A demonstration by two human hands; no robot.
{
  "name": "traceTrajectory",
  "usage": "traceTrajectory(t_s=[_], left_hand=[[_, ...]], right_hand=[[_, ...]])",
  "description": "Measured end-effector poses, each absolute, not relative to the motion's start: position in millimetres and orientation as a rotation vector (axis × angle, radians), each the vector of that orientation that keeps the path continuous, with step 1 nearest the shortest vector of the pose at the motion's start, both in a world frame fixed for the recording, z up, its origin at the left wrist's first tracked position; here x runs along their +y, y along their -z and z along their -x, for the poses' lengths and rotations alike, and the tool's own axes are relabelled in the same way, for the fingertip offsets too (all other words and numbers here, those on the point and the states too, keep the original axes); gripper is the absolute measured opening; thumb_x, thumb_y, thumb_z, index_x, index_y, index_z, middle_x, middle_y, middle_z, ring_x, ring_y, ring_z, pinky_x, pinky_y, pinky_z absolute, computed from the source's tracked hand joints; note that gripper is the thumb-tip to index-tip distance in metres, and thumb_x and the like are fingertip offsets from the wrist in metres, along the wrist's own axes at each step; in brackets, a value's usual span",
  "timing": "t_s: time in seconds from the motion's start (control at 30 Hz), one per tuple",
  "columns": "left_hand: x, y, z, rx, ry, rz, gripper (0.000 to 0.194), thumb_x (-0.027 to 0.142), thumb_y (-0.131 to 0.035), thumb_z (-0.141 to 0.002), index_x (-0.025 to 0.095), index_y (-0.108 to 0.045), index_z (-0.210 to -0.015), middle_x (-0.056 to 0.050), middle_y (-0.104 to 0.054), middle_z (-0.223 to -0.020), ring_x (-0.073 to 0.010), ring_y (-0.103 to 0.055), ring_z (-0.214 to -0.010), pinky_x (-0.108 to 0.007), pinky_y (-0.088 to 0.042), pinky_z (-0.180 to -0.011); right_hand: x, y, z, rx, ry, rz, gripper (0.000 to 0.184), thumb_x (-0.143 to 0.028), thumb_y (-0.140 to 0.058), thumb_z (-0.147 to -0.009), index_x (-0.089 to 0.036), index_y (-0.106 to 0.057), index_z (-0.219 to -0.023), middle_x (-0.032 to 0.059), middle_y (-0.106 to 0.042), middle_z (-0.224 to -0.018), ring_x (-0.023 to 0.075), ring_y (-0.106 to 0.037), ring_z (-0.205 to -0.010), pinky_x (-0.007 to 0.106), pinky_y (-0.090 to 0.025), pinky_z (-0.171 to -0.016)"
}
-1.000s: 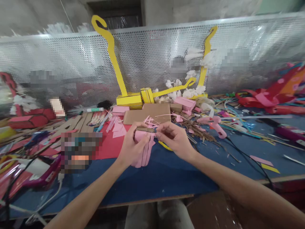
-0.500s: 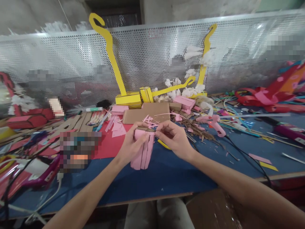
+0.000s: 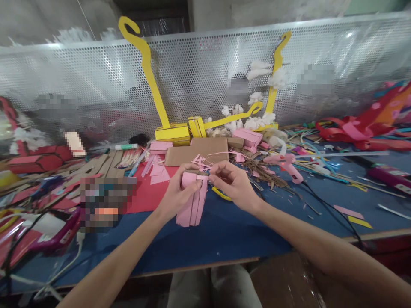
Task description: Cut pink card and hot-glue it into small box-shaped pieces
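Note:
My left hand (image 3: 175,192) is wrapped round a pink faceted paper box (image 3: 189,209), its thumb pressed on the front. Dark gaps run lengthwise between the box's pink panels, and brown cardboard shows at its upper end. At the upper right corner, the thumb and fingertips of my right hand (image 3: 233,184) pinch the end of a narrow pink paper strip (image 3: 203,176) that lies along the rim. What sits deeper between those fingers is hidden. Yellow-handled scissors (image 3: 221,194), partly covered, lie just under my right hand.
A pink glue gun (image 3: 287,164) with a black cord rests at right, near brown twigs (image 3: 266,171). Behind my hands are a cardboard sheet (image 3: 205,152) and yellow hooked shapes (image 3: 150,77) against a perforated metal panel (image 3: 199,64). Red paper (image 3: 144,192) and scraps lie left.
Both hands keep nearly the same hold on the pink box. The right fingertips have shifted very slightly at its upper corner, and the view has moved a little.

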State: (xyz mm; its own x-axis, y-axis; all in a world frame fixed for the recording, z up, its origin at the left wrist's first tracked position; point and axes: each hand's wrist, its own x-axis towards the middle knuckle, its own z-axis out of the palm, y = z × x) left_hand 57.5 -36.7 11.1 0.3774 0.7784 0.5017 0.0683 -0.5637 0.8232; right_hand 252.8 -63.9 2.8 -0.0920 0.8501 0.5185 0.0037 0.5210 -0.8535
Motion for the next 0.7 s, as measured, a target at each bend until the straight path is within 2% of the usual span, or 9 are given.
traceTrajectory(t_s=[0.23,0.47,0.63,0.7], left_hand=[[-36.4,-10.3,-57.4,0.755,-1.225,-1.886,0.027,0.028,-0.066,-0.087,0.022,-0.056,-0.111,-0.008,-0.063,-0.119,-0.0265,-0.059,-0.117,-0.041,-0.045,-0.102],[-36.9,-8.7,-59.6,0.768,-1.219,-1.845,0.028,0.029,-0.066,-0.087,0.022,-0.055,-0.112,-0.007,-0.064,-0.119,-0.0235,-0.061,-0.111,-0.039,-0.048,-0.099],[-23.3,-7.4,-48.7,0.990,-1.395,-1.716,0.036,0.035,-0.067,-0.086,0.023,-0.056,-0.118,-0.006,-0.065,-0.113,-0.0226,-0.064,-0.103,-0.037,-0.053,-0.090],[-9.5,-9.7,-36.5,1.067,-1.454,-1.680,0.033,0.038,-0.063,-0.089,0.022,-0.054,-0.117,-0.006,-0.064,-0.112,-0.0227,-0.064,-0.103,-0.037,-0.053,-0.089]], right_hand=[[-61.3,-0.3,-254.7,-1.499,-0.836,0.768,0.026,-0.044,-0.072,-0.090,-0.021,-0.062,-0.098,0.0010,-0.066,-0.084,0.0126,-0.061,-0.073,0.026,-0.051,-0.066],[-60.9,-2.4,-256.5,-1.498,-0.784,0.794,0.027,-0.045,-0.072,-0.088,-0.020,-0.062,-0.095,0.0011,-0.065,-0.083,0.0128,-0.058,-0.070,0.026,-0.048,-0.063],[-53.8,-0.6,-266.0,-1.455,-0.670,0.888,0.023,-0.042,-0.065,-0.093,-0.020,-0.061,-0.095,-0.0001,-0.060,-0.081,0.0124,-0.054,-0.067,0.027,-0.046,-0.063],[-45.8,3.8,-272.3,-1.450,-0.620,0.945,0.022,-0.042,-0.063,-0.094,-0.020,-0.060,-0.095,-0.0003,-0.060,-0.079,0.0128,-0.054,-0.066,0.027,-0.046,-0.063]])
